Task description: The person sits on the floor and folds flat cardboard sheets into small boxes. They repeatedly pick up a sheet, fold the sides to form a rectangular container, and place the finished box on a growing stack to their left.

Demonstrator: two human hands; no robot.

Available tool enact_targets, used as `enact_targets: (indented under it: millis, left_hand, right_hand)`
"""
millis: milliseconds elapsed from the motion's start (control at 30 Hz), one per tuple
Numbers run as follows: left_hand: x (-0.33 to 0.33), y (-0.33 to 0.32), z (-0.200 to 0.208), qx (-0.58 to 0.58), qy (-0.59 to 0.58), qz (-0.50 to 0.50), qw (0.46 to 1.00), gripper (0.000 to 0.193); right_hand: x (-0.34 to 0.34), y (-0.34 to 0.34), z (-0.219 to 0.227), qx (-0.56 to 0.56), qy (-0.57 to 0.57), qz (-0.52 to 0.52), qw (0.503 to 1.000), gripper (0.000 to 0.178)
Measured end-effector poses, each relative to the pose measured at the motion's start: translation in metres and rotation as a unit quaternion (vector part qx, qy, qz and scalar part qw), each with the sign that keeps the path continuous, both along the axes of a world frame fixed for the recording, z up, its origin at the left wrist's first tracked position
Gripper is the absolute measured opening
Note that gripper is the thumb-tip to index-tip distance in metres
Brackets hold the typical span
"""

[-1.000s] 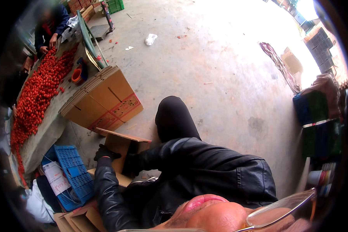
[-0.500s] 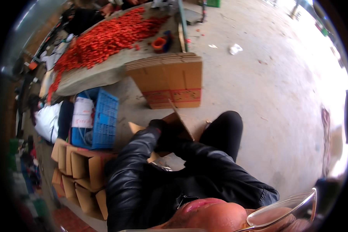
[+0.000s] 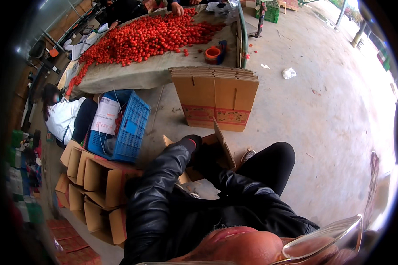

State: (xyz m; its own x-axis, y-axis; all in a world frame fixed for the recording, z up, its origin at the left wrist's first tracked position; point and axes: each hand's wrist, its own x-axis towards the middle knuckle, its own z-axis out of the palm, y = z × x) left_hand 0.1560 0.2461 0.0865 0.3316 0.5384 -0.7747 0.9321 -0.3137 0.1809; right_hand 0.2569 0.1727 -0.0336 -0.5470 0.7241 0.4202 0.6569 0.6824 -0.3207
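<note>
An opened cardboard box [image 3: 226,145] stands low between my knees, with its flaps sticking up. My left hand [image 3: 193,142], in a dark glove, is at the box's left side, and its fingers are lost in shadow. My right hand [image 3: 204,162] reaches into the dark middle of the same box; its fingers cannot be made out. Just beyond the box stands a stack of flat folded cartons [image 3: 216,95] on edge, with a red printed band.
Several open boxes [image 3: 95,176] are piled at my left, beside a blue plastic crate [image 3: 135,126]. Farther off, red tomatoes [image 3: 148,37] cover a cloth-topped table [image 3: 124,79], with a tape roll [image 3: 212,54] on it. A person in white [image 3: 66,117] sits left; another person's hand [image 3: 177,9] touches the tomatoes.
My view has shifted, so the table, crate and cartons appear farther right and lower. Both hands stay at the box. A person's hand now shows over the tomatoes.
</note>
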Motion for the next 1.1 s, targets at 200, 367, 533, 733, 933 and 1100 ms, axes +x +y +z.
enact_targets:
  millis: [200, 367, 533, 733, 933, 1100]
  left_hand:
    - [0.016, -0.007, -0.024, 0.09, -0.097, -0.118, 0.984, 0.055]
    - [0.015, -0.032, 0.088, 0.16, -0.098, 0.158, 0.969, 0.028]
    - [-0.065, -0.052, 0.1, 0.622, -0.312, 0.261, 0.669, 0.024]
    - [-0.117, -0.181, -0.042, 0.522, -0.132, 0.532, 0.653, 0.058]
    - [-0.057, -0.197, -0.079, 0.315, -0.206, 0.513, 0.772, 0.064]
    - [-0.073, -0.191, -0.149, 0.281, -0.34, 0.591, 0.675, 0.065]
  right_hand:
    - [0.004, -0.018, 0.004, -0.133, -0.032, 0.102, 0.985, 0.047]
    - [0.021, -0.004, 0.0, -0.115, -0.047, 0.092, 0.988, 0.041]
    - [0.029, 0.008, -0.006, -0.054, -0.074, 0.104, 0.99, 0.037]
    - [-0.011, 0.013, 0.052, -0.47, 0.264, 0.081, 0.839, 0.05]
    - [-0.011, -0.031, 0.155, -0.476, 0.071, 0.078, 0.873, 0.063]
    - [-0.005, -0.021, 0.084, -0.6, 0.305, 0.082, 0.735, 0.047]
